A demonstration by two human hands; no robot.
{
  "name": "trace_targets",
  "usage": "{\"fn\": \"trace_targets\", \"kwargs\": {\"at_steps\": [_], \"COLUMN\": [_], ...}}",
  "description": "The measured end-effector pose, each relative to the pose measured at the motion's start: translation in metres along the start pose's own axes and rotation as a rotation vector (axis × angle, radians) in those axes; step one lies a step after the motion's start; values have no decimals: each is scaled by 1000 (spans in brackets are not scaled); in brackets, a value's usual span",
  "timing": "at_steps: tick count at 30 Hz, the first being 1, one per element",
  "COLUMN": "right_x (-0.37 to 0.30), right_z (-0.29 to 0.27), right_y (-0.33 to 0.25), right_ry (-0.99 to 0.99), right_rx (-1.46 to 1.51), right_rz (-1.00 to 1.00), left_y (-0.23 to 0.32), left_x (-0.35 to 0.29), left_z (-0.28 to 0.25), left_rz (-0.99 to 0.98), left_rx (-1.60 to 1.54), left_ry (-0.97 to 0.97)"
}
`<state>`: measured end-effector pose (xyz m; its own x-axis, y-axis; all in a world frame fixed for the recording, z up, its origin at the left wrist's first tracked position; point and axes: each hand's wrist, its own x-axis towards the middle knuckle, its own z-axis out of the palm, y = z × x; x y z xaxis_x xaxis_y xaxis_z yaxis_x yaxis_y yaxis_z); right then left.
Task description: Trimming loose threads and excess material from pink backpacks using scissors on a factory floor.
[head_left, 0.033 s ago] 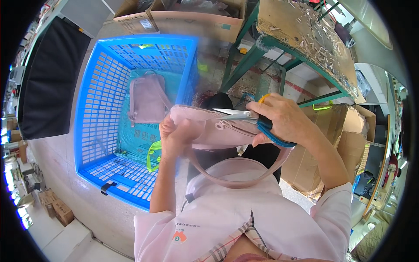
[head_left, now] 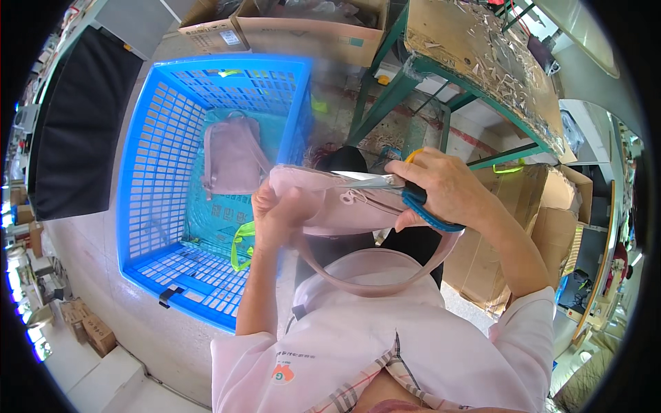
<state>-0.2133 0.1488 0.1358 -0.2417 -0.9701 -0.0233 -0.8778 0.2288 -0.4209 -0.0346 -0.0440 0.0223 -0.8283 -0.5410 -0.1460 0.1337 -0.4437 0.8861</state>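
A pale pink bag [head_left: 365, 213] is held up in front of my body, its long strap [head_left: 365, 288] looping down toward my shirt. Closed around the bag's left end is my left hand [head_left: 279, 215]. My right hand [head_left: 444, 186] grips a pair of scissors [head_left: 368, 180] with blue and orange handles. The blades point left and lie along the bag's upper edge, near a small knotted cord [head_left: 349, 197]. Whether the blade tips touch the fabric I cannot tell.
At the left stands a blue plastic crate [head_left: 151, 172] with another pink bag [head_left: 235, 155] inside on teal wrapping. A green-framed table [head_left: 441, 41] littered with scraps is at the upper right. Cardboard boxes [head_left: 310, 34] sit at the back, and more cardboard [head_left: 492, 255] is right of me.
The scissors and my right hand have shifted very slightly to the left. My left hand and the bag look the same.
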Motion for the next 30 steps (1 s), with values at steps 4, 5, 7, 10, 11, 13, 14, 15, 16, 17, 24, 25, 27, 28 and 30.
{"fn": "trace_targets", "kwargs": {"at_steps": [4,5,7,10,11,13,14,15,16,17,24,25,27,28,30], "right_x": [9,10,11,12,11,10,10,11,11,8,3,4,10,14,9], "right_z": [7,7,8,9,10,11,10,7,4,4,-10,-7,2,3,12], "right_y": [0,-2,-5,-2,-1,1,2,2,3,7,4,0,-5,-11,-7], "right_ry": [-6,-4,38,-77,-78,8,6,51,97,94,285,281,281,303,397], "right_rx": [73,68,61,85,84,208,209,328,446,443,356,354,332,278,344], "right_rz": [-17,-22,-50,46,46,41,38,169,301,294,180,165,108,102,212], "left_y": [-4,-4,-1,-2,-5,-3,-2,0,0,-1,15,15,16,21,28], "left_x": [3,2,1,6,6,8,6,6,6,4,0,-3,-14,-19,-26], "left_z": [-1,0,2,4,4,6,5,4,1,-3,7,8,16,26,39], "left_rz": [-13,9,36,40,35,36,31,27,32,36,142,154,339,514,686], "left_rx": [-9,6,20,42,38,29,23,16,15,1,-67,-69,338,641,957], "left_ry": [-30,4,38,44,59,71,54,36,38,41,213,222,74,20,-14]}}
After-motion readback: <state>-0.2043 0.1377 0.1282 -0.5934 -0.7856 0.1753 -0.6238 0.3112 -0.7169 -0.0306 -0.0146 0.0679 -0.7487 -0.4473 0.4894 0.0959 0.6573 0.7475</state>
